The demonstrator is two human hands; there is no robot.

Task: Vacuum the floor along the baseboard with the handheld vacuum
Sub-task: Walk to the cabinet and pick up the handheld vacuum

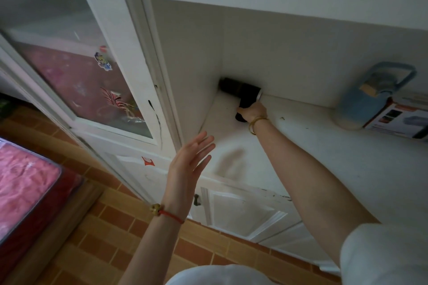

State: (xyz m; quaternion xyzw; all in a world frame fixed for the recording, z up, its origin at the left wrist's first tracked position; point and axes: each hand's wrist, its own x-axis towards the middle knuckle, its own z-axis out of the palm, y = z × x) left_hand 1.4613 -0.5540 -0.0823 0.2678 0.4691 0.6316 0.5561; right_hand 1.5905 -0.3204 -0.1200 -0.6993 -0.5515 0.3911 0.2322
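1. Right hand (251,112) is seen closed round the grip of the handheld vacuum (240,92); left hand (188,159) is held open, fingers spread, holding nothing, out past the front left corner of the shelf (324,157).
2. Handheld vacuum is found at the back left corner of the shelf, its dark barrel lying along the rear wall with one end toward the side panel. It is not at the floor (111,222), so the task proper is judged not yet begun.
3. Risk: a knock against the side panel or the upper ledge is likely if the vacuum is lifted out fast, the corner being tight.
4. Risk: the grip is taken at the far reach of the arm; a slip would drop the unit onto the shelf or over its front edge.
5. Risk: dark crumbs (282,118) on the shelf just right of the vacuum could be dragged off onto the floor by the sleeve or the unit.
6. Blue jug (368,97) is noted well right of the vacuum, against the rear wall; its contents cannot be made out.
7. Printed box (400,120) lies touching or just beside the jug, further right; closed as far as can be told, contents unseen.
8. Glass-door cabinet (76,65), left of the shelf: stickers on the pane, interior blurred by reflection.
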